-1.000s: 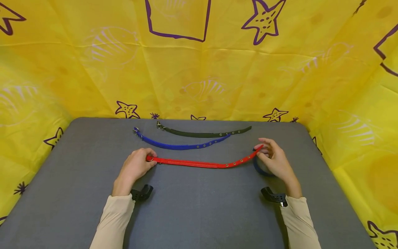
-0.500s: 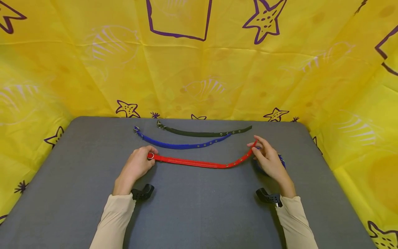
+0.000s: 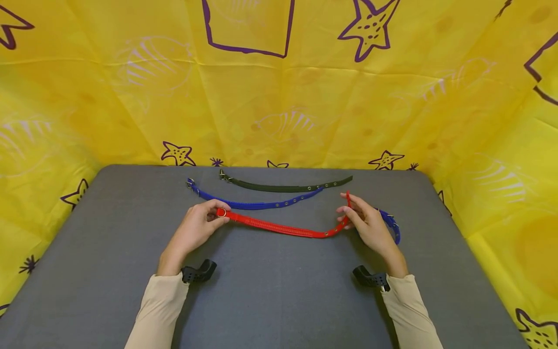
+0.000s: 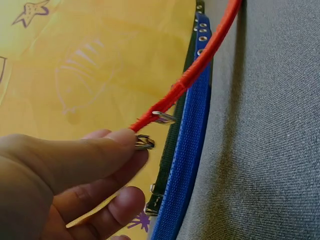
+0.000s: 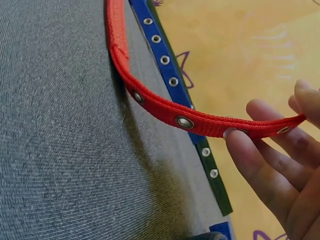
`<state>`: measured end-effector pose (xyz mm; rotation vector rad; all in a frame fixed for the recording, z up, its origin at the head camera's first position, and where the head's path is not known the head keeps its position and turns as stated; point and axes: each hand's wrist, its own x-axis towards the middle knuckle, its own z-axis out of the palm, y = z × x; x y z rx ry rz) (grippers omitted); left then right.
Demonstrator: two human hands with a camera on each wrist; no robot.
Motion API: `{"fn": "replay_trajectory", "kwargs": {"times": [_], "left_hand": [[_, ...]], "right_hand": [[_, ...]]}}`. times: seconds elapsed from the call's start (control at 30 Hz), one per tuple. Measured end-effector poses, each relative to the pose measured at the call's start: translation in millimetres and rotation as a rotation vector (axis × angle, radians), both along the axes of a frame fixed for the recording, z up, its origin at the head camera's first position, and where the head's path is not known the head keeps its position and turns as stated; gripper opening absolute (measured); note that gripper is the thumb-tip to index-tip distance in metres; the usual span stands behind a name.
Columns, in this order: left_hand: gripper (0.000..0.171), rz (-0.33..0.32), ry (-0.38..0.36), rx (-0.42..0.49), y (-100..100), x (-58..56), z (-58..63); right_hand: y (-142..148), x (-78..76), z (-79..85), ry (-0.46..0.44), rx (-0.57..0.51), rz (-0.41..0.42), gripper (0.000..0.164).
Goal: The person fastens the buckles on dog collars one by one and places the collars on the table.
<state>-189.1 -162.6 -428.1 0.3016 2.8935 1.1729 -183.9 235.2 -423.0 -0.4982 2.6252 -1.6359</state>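
Note:
A red collar (image 3: 279,228) with metal eyelets hangs in a shallow curve between both hands, over the grey table. My left hand (image 3: 193,228) pinches its buckle end between thumb and fingers; the D-ring and part of the buckle show in the left wrist view. At the other end my right hand (image 3: 366,223) holds the eyeleted tip with thumb and fingers, the tip pointing up. Behind it lie a blue collar (image 3: 253,205) and a dark green collar (image 3: 279,188), both stretched out flat. Another blue collar (image 3: 391,224), curled up, is partly hidden behind the right hand.
A grey cloth-covered table (image 3: 279,300) reaches back to a yellow curtain (image 3: 279,97) printed with fish and starfish, which also stands along both sides. Black wrist mounts (image 3: 199,271) sit on both forearms.
Both hands have come closer together, the right moving left and the left slightly right and up. The red collar sags more and its tip now points upward. More of the curled blue collar shows.

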Motion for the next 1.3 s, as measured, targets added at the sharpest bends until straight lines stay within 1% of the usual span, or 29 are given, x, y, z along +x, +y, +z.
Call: {"fn": "replay_trajectory", "kwargs": {"times": [0.1,0.23,0.3,0.37,0.47,0.6,0.67,0.77,0.9,1.0,1.13,1.3], "left_hand": [[0.021,-0.001,0.033,0.013,1,0.4,1.4],[0.027,0.011,0.034,0.035,1,0.6,2.7],[0.03,0.017,0.029,0.048,2,0.9,3.6],[0.032,0.021,0.041,0.056,3,1.2,4.4],[0.032,0.023,0.089,0.068,4,2.0,5.4],[0.027,0.024,0.175,0.083,8,3.2,6.7],[0.025,0.021,0.207,0.093,10,3.9,7.5],[0.024,0.01,0.223,0.119,14,6.1,8.5],[0.024,-0.02,0.229,0.157,23,9.8,11.6],[0.026,-0.051,0.258,0.171,30,12.4,15.3],[0.027,-0.082,0.29,0.172,37,15.1,17.9],[0.027,-0.101,0.286,0.172,43,18.6,20.5]], "right_hand": [[2,-1.8,-5.5,0.014,0.016,0.002,0.037],[4,-4.7,-13.1,0.025,0.017,-0.011,0.036],[3,-4.9,-14.0,0.027,0.011,-0.015,0.035],[2,-4.3,-13.2,0.036,0.007,-0.009,0.035],[-4,-0.6,-6.5,0.063,0.023,-0.012,0.03],[-17,8.7,11.1,0.115,0.061,-0.025,0.022],[-22,13.4,19.0,0.13,0.076,-0.026,0.022],[-27,16.9,23.3,0.14,0.092,-0.015,0.025],[-26,12.9,11.6,0.141,0.095,0.023,0.026],[-28,11.1,4.2,0.132,0.091,0.034,0.026],[-34,13.4,4.5,0.114,0.075,0.023,0.025],[-36,14.3,3.9,0.122,0.074,0.015,0.026]]}}
